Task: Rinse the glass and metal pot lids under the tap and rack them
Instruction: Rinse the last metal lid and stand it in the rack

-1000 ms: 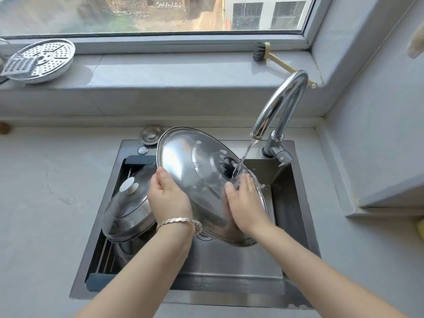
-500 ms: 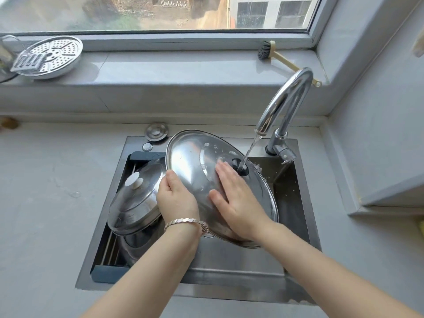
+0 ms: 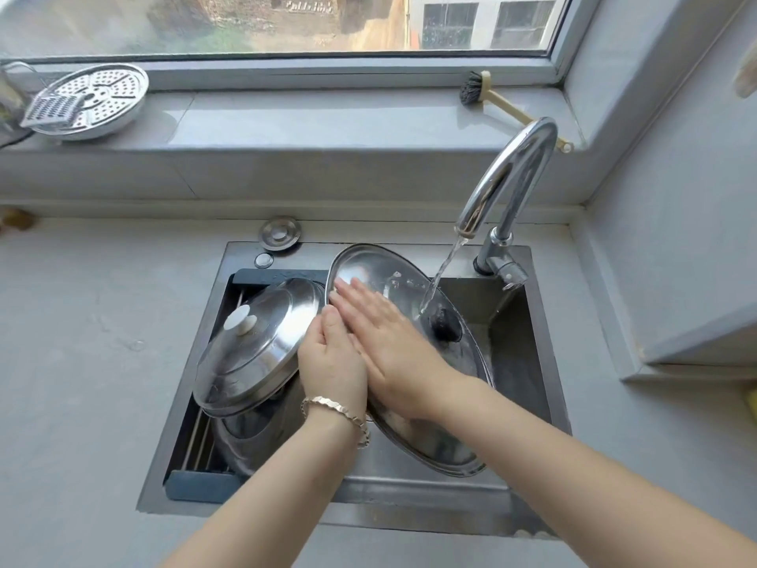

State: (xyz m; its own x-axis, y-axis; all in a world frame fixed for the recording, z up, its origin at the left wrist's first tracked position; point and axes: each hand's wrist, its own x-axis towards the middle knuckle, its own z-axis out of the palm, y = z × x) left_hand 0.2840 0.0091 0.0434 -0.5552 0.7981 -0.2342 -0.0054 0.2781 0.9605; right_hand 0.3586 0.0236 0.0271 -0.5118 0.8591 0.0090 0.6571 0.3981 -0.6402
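A large glass lid (image 3: 444,428) with a metal rim and a black knob stands tilted on edge in the sink (image 3: 528,387). Water from the tap (image 3: 506,178) falls onto it beside the knob. My left hand (image 3: 332,362) grips the lid's left rim. My right hand (image 3: 389,346) lies flat on the glass with straight fingers reaching toward the upper left rim. A metal lid (image 3: 262,346) with a white knob leans on the rack (image 3: 205,479) at the sink's left side, with another lid partly hidden below it.
A perforated steamer plate (image 3: 98,96) and a grater sit on the windowsill at left. A dish brush (image 3: 491,98) lies on the sill behind the tap. A drain plug (image 3: 280,233) rests on the counter behind the sink. Grey counter surrounds the sink.
My right hand has slid across the glass from the knob side to the upper left part of the lid. The water now lands next to the knob. The left hand keeps its hold.
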